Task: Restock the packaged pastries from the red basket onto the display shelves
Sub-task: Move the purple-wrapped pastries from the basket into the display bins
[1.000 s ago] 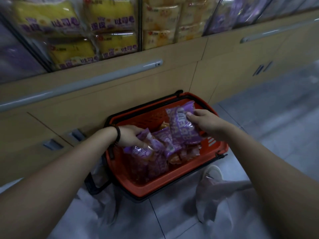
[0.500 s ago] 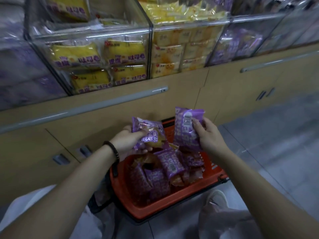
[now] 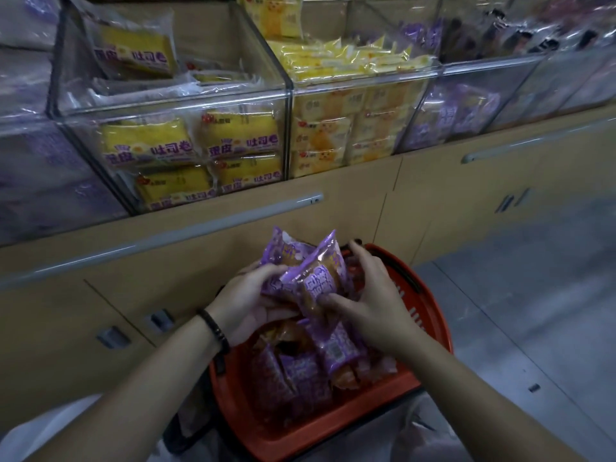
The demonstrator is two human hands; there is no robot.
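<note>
Gripping a bunch of purple pastry packs (image 3: 305,276) between us, our left hand (image 3: 248,303) and right hand (image 3: 370,303) curl fingers round them above the red basket (image 3: 430,328).

Lower down, tan wooden cabinet doors (image 3: 450,195), all closed, with small grey recessed handles (image 3: 113,337). Above them, along the cabinet front, a long grey metal rail (image 3: 166,241). To the right, grey tiled floor (image 3: 533,311). At the bottom edge, crumpled whitish plastic bag (image 3: 433,438).
</note>
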